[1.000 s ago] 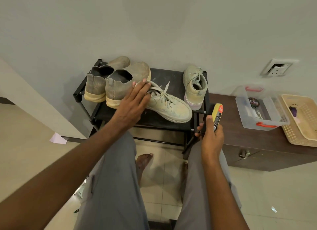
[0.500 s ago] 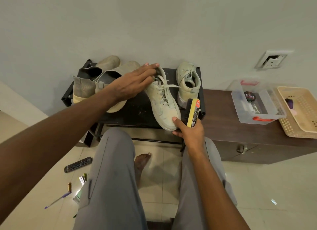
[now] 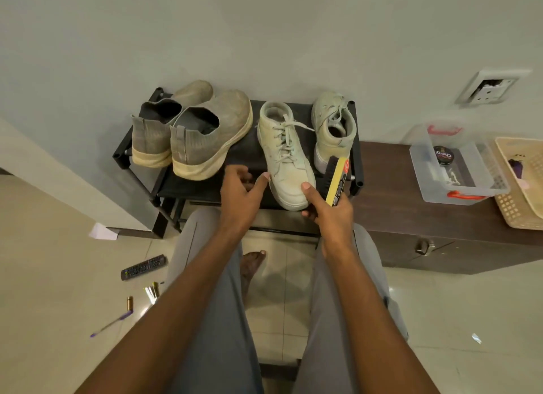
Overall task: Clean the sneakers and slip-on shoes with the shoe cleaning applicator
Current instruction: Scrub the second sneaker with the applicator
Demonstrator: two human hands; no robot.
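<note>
My right hand (image 3: 332, 214) gripped the applicator (image 3: 337, 182), thumb on the sneaker (image 3: 286, 155) atop the black rack (image 3: 141, 170); my left hand (image 3: 241, 194) hung loosely curled beside it, above tiled floor (image 3: 58, 276).

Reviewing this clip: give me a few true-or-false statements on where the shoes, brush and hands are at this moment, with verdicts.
1. The right hand holds the yellow-backed brush. True.
2. The sneaker nearest the hands points its toe at the wall. False: its toe faces the person.
3. Both slip-on shoes stand on the black rack, left of the sneakers. True.
4. The left hand grips the laces. False: it is beside the toe, thumb at its edge.
5. The polish tin lies in the woven basket. False: it is in the clear plastic box.
</note>
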